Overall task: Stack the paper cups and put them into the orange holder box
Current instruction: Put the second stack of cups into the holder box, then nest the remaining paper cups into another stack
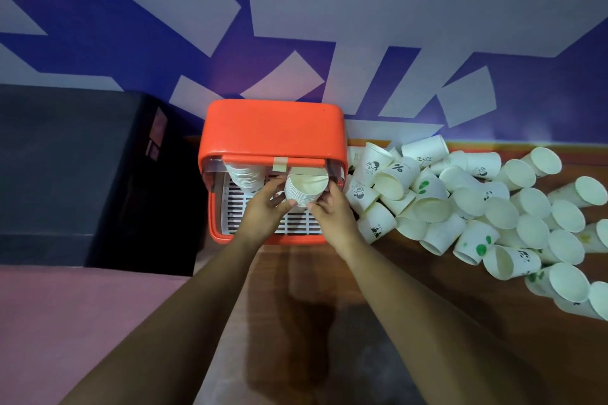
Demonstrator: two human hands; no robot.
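Placing step: left hand point(265, 207) and right hand point(330, 212) clamp cup stack point(304, 191) inside orange holder box point(273, 128); next — seat it beside stored stack point(245, 176), release.

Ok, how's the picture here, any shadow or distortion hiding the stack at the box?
Head view: dim purplish light; the orange holder box is shaded under its lid, yet the stack of cups between left hand and right hand reads clearly. Same head view: wide-angle bending curves the table at its far edge, and the loose cups soften toward the right border.
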